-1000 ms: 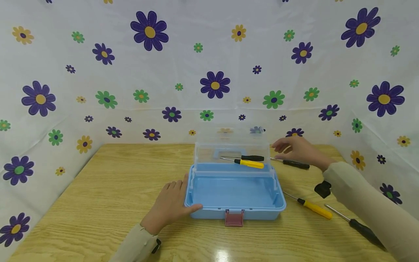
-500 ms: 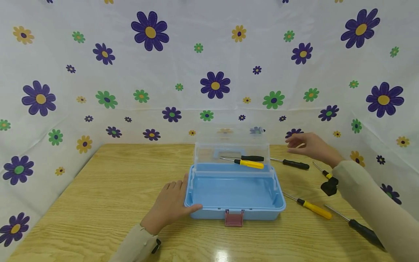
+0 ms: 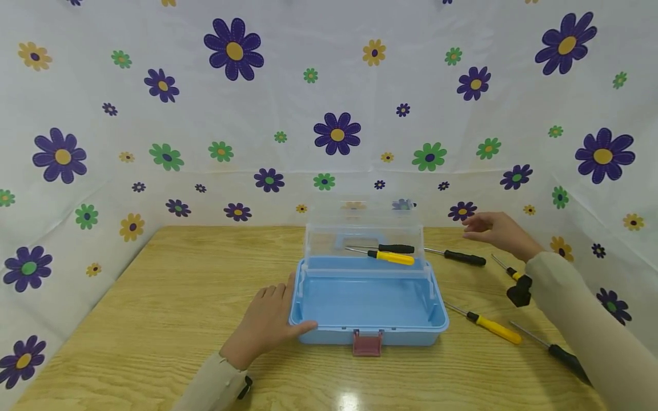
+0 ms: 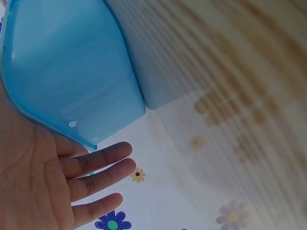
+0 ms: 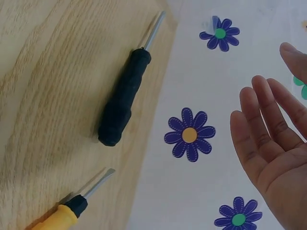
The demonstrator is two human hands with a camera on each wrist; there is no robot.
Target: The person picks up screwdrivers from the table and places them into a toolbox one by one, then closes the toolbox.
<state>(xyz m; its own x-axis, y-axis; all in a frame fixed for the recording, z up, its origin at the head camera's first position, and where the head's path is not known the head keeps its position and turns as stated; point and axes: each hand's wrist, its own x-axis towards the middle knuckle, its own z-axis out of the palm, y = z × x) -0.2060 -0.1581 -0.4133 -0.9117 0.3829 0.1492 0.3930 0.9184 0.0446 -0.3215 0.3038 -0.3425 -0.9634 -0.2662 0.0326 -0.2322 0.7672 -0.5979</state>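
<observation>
A blue toolbox (image 3: 370,337) with a pink latch (image 3: 367,344) stands open on the table. My left hand (image 3: 267,319) rests against its left end, thumb along the front corner; the left wrist view shows the fingers (image 4: 103,179) straight beside the blue wall. A black-handled screwdriver (image 3: 396,249) and a yellow-handled one (image 3: 394,257) lie in the clear upper part at the back. My right hand (image 3: 501,233) hovers at the table's far right with loosely bent fingers and holds nothing. Nearest to it are a black screwdriver (image 3: 464,258) and a short yellow-and-black screwdriver (image 3: 511,272).
Another yellow screwdriver (image 3: 494,328) lies right of the box, and a larger black one (image 3: 569,362) is partly behind my right sleeve. The clear lid (image 3: 365,214) leans up at the back. A flowered cloth (image 3: 288,103) hangs behind the wooden table (image 3: 205,268).
My right hand has moved right, away from the box and the far black screwdriver. The short yellow-and-black screwdriver has come into view beside the sleeve. My left hand has stayed in place.
</observation>
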